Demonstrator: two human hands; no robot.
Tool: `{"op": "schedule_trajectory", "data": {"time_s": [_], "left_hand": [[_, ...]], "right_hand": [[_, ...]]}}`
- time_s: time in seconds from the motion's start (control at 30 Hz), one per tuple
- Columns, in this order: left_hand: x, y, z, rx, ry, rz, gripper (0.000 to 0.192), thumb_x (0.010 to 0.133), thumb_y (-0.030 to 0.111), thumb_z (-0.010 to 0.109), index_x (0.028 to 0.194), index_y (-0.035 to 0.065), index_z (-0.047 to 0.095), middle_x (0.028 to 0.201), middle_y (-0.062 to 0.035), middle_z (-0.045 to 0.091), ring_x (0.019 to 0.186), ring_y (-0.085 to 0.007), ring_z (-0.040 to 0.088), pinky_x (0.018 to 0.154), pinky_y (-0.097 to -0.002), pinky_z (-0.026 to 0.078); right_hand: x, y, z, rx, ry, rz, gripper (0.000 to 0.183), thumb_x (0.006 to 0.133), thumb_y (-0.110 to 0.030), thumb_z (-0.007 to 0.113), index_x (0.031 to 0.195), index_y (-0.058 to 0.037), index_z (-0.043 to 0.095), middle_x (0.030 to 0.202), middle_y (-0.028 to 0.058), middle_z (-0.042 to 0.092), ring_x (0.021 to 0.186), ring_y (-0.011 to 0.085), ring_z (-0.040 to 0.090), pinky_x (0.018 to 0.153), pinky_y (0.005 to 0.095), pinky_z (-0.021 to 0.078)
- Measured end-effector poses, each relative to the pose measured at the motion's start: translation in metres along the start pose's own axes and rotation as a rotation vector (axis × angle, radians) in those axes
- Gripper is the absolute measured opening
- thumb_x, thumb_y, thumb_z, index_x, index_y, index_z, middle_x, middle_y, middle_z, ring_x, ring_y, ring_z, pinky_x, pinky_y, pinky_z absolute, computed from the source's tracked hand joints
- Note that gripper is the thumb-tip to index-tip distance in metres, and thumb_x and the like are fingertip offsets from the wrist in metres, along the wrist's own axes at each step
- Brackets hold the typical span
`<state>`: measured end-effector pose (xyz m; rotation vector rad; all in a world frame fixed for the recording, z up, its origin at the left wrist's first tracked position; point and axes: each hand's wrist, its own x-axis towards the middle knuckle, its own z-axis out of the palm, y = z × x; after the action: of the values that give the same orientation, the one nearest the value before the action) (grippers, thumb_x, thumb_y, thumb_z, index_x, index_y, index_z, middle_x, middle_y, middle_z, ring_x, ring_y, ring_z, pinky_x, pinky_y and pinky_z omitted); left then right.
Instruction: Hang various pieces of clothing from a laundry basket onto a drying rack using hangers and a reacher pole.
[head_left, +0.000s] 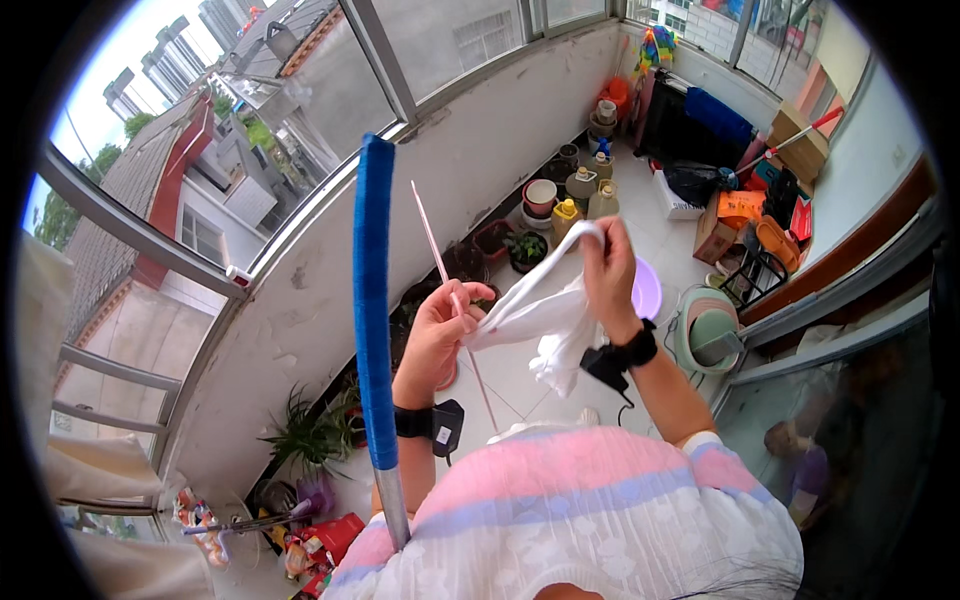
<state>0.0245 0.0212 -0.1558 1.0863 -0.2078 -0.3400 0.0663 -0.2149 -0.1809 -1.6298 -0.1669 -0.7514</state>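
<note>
A white cloth garment (551, 311) is stretched between my two hands, its lower part hanging bunched. My left hand (442, 322) grips a thin pink rod (430, 232), which slants from upper left down towards my shirt; it may be a clothes hanger seen edge-on. The fingers of that hand also meet the near end of the cloth, but whether they pinch it is hard to tell. My right hand (611, 277) holds up a looped edge of the garment. Each wrist wears a black strap with a small device.
A blue-wrapped metal pole (375, 300) rises close on the left. Flowerpots (538, 196) and oil jugs (581, 184) line the window wall. Beyond my right hand are a purple basin (646, 289) and a foot-bath tub (705, 330). Boxes and bags (739, 202) fill the far corner.
</note>
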Motion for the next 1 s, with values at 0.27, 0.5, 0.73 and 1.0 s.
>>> {"op": "schedule_trajectory", "data": {"time_s": [0.27,0.5,0.73,1.0], "left_hand": [[0.001,0.003,0.024,-0.147,-0.119,-0.03,0.025,0.08,-0.005,0.062,0.079,0.0099,0.042,0.095,-0.0144,0.064,0.074,-0.0125,0.061,0.059,-0.0215,0.047],[-0.004,0.0,0.026,-0.166,0.114,0.051,0.025,0.085,-0.007,0.059,0.08,0.0095,0.041,0.093,-0.0125,0.063,0.079,-0.0154,0.061,0.065,-0.0232,0.05],[-0.024,0.024,0.009,-0.04,0.37,0.218,0.023,0.088,-0.006,0.058,0.081,0.0108,0.044,0.092,-0.0106,0.065,0.064,-0.0091,0.057,0.051,-0.0189,0.046],[-0.015,0.014,0.037,-0.147,0.415,0.208,0.026,0.089,-0.004,0.058,0.077,0.0118,0.042,0.093,-0.0095,0.064,0.078,-0.0132,0.065,0.063,-0.0219,0.057]], "right_hand": [[0.009,0.061,0.009,-0.211,-0.182,-0.11,0.017,0.088,-0.016,0.056,0.095,-0.0015,0.059,0.076,0.0167,0.058,0.068,0.0314,0.056,0.067,0.0402,0.0439],[-0.049,0.071,0.005,0.222,-0.252,0.496,0.024,0.098,-0.015,0.046,0.114,-0.0059,0.062,0.083,0.0002,0.059,0.07,0.0059,0.051,0.061,0.0237,0.0419],[-0.048,0.082,-0.02,-0.262,-0.357,0.181,0.012,0.091,-0.016,0.057,0.096,-0.0056,0.06,0.076,0.0055,0.055,0.072,0.0139,0.054,0.066,0.0303,0.045],[-0.114,0.09,0.02,-0.164,-0.391,0.244,0.051,0.073,-0.021,0.075,0.11,-0.0013,0.046,0.103,0.015,0.05,0.097,0.0277,0.052,0.087,0.0382,0.0441]]}}
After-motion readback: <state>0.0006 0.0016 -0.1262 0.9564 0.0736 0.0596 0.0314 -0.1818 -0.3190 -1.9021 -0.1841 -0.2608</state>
